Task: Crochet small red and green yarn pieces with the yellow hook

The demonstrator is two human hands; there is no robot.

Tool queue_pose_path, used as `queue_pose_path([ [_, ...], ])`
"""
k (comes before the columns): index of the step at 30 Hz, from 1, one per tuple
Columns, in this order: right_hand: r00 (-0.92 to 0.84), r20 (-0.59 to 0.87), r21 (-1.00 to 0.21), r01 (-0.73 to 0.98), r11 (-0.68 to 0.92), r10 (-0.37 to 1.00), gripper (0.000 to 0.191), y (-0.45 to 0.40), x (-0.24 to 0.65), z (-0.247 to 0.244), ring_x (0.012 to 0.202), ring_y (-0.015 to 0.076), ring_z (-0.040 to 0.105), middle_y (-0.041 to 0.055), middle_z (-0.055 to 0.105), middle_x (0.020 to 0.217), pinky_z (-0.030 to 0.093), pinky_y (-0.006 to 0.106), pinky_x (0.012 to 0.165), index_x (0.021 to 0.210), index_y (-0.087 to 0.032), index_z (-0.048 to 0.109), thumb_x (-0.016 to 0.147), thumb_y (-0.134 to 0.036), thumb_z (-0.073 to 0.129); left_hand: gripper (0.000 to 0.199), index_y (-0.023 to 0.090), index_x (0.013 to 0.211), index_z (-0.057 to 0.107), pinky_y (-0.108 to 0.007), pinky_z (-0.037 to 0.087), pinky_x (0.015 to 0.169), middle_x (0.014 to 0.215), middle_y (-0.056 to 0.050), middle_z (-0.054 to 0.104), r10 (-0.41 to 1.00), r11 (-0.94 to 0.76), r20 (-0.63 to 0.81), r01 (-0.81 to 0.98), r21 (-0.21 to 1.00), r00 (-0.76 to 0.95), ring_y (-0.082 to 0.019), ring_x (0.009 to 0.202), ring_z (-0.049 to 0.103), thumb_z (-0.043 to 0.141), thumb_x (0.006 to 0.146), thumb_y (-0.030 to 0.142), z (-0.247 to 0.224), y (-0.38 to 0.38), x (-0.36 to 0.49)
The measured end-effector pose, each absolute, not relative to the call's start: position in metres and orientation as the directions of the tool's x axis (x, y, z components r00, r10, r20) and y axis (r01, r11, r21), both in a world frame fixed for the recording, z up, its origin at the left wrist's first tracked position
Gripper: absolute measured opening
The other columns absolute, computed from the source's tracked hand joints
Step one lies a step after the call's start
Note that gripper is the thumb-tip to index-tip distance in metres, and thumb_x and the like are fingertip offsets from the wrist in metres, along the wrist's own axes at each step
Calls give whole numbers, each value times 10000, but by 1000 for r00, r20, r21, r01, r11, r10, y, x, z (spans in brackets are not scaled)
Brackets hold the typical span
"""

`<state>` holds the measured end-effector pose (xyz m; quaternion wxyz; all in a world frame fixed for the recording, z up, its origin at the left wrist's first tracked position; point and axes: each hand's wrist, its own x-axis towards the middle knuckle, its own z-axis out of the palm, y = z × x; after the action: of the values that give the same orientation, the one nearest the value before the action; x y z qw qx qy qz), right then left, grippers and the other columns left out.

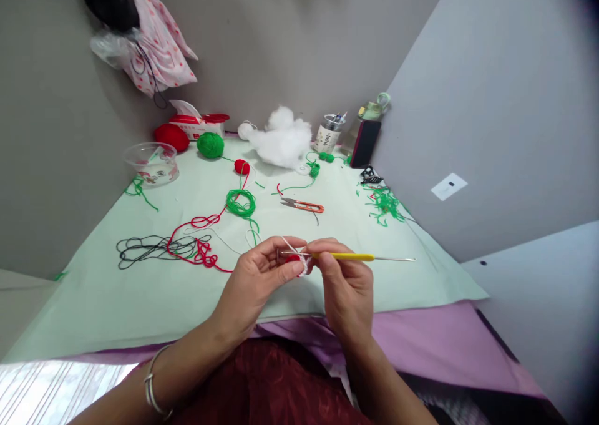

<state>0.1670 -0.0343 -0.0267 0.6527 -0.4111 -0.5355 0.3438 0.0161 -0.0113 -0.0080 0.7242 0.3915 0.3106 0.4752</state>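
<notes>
My left hand (262,272) pinches a small red and white crocheted piece (303,265) near the table's front edge. Closed round the yellow handle of a crochet hook (358,257) is my right hand (346,281), its fingertips close to the piece. One thin metal end of the hook reaches over the piece towards my left fingers; the other points right. White yarn rises over my left fingers. Red yarn (201,253) lies left of my left hand, with black yarn (135,250) beside it. A green yarn coil (241,203) rests farther back.
Orange-handled snips (304,206) lie beyond my hands. White stuffing (281,141), a green ball (210,145), a plastic bowl (152,163), a pen cup (327,135) and a phone (365,144) stand at the back. Green scraps (386,205) lie at the right.
</notes>
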Motion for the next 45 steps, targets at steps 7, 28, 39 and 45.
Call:
queue_pose_path([
  [7, 100, 369, -929, -1, 371, 924, 73, -29, 165, -15, 737, 148, 663, 9, 699, 854, 566, 291, 685, 968, -253, 820, 944, -288, 760, 141, 209, 811, 725, -288, 489, 734, 750, 14, 696, 957, 29, 70, -332, 943, 281, -163, 740, 635, 827, 871, 286, -9, -5, 12],
  [28, -230, 124, -256, 932, 255, 965, 105, 129, 234, -39, 1137, 271, 639, 121, 706, 1137, 519, 438, 996, 1049, -152, 703, 1012, -211, 625, 311, 185, 830, 675, -233, 557, 771, 779, 42, 624, 967, 146, 9, -582, 800, 255, -100, 710, 616, 953, 733, 286, -15, 82, 4],
  [39, -250, 109, -486, 831, 271, 962, 165, 124, 222, -40, 1048, 256, 598, 137, 658, 1092, 480, 373, 954, 1043, -158, 700, 1024, -259, 570, 170, 167, 839, 654, -222, 602, 751, 773, 25, 621, 964, 245, -83, -716, 653, 254, -77, 646, 603, 787, 854, 63, -15, 83, -10],
  [45, -323, 50, -861, 466, 204, 945, 508, 109, 227, -26, 683, 156, 567, 42, 674, 819, 468, 284, 645, 1052, -136, 692, 1045, -563, 417, 187, 155, 811, 639, -216, 596, 750, 789, 13, 624, 977, 212, -101, -774, 597, 190, -72, 660, 606, 687, 856, -20, -13, 89, -18],
])
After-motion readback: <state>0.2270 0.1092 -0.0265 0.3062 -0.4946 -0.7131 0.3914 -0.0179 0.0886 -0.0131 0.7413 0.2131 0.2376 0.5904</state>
